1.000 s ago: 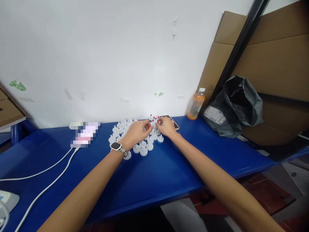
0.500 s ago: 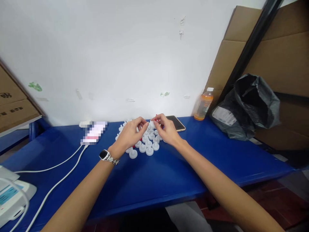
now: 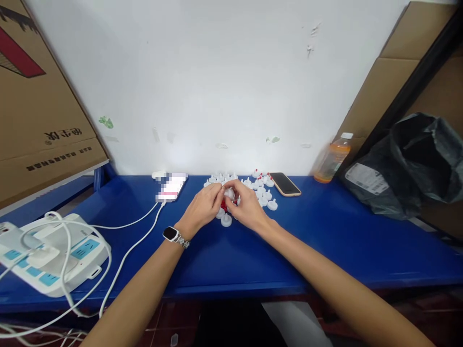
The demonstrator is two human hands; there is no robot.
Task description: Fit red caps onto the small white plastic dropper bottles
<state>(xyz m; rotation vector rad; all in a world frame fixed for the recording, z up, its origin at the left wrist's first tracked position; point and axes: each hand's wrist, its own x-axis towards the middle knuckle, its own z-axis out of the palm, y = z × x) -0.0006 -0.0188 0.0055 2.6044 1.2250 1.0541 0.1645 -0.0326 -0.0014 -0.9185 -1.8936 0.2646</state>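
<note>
My left hand [image 3: 207, 202] and my right hand [image 3: 246, 203] meet over a pile of white plastic nozzle caps. Between the curled fingers and thumb of my right hand sits a white cap [image 3: 229, 193], partly covered. My left hand's fingertips are pinched together against the right's; what they grip is hidden. Small red tips [image 3: 224, 206] show just under my hands. A loose nozzle cap [image 3: 226, 220] stands in front, and several more caps [image 3: 266, 195] lie to the right. Some caps at the back right [image 3: 256, 173] carry red tips.
A phone [image 3: 285, 184] lies right of the pile on the blue table [image 3: 231, 270]. A second phone [image 3: 172, 187] is plugged in on the left, near a power strip [image 3: 81, 250] with looping white cables. An orange drink bottle [image 3: 333, 158] and a black plastic bag [image 3: 405, 168] stand at right.
My hands have come together, and the red piece seen earlier at my right fingertips no longer shows there. The camera view has turned left, showing more of the power strip.
</note>
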